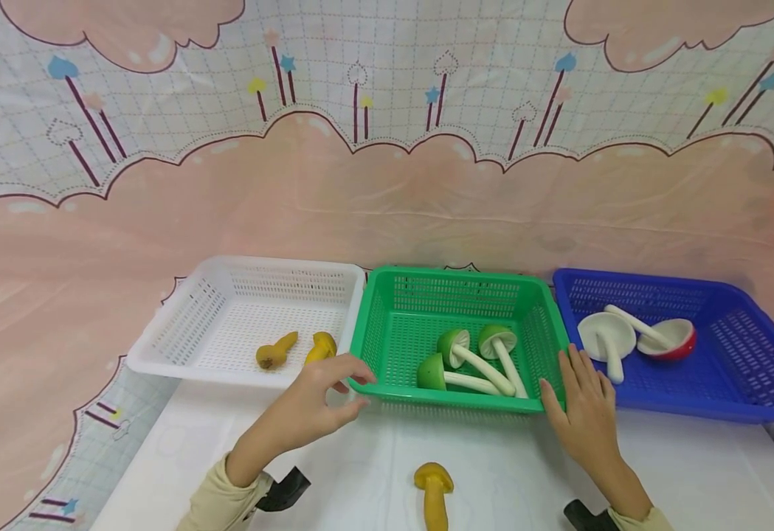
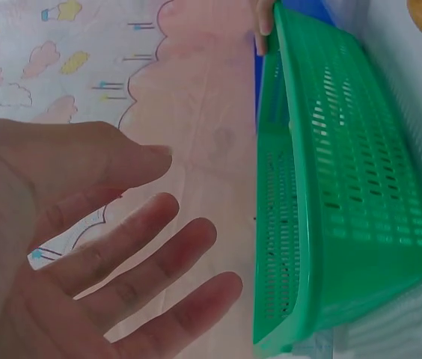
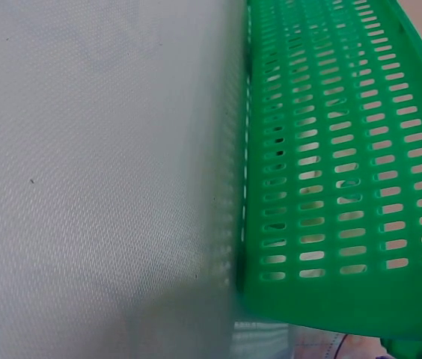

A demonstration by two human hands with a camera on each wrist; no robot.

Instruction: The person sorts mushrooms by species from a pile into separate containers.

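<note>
A green basket [image 1: 453,400] stands in the middle, holding three toy mushrooms [image 1: 456,346] with green caps and white stems. My left hand [image 1: 316,402] is at its front left corner, fingers parted and loosely bent. The left wrist view shows nothing in that hand [image 2: 129,239] and a gap between it and the basket's rim [image 2: 301,172]. My right hand [image 1: 584,417] rests on the front right corner, its fingers fairly straight along the rim beside the blue basket. The right wrist view shows the green basket's slotted wall [image 3: 331,194], but not the hand.
On the left, a white basket [image 1: 181,369] holds two yellow-brown toy mushrooms [image 1: 275,351]. The blue basket [image 1: 725,413] on the right contains white-stemmed mushrooms [image 1: 675,341], one red-capped. A yellow mushroom [image 1: 434,490] lies on the white table [image 1: 506,472] in front. Patterned cloth [image 1: 387,199] hangs behind.
</note>
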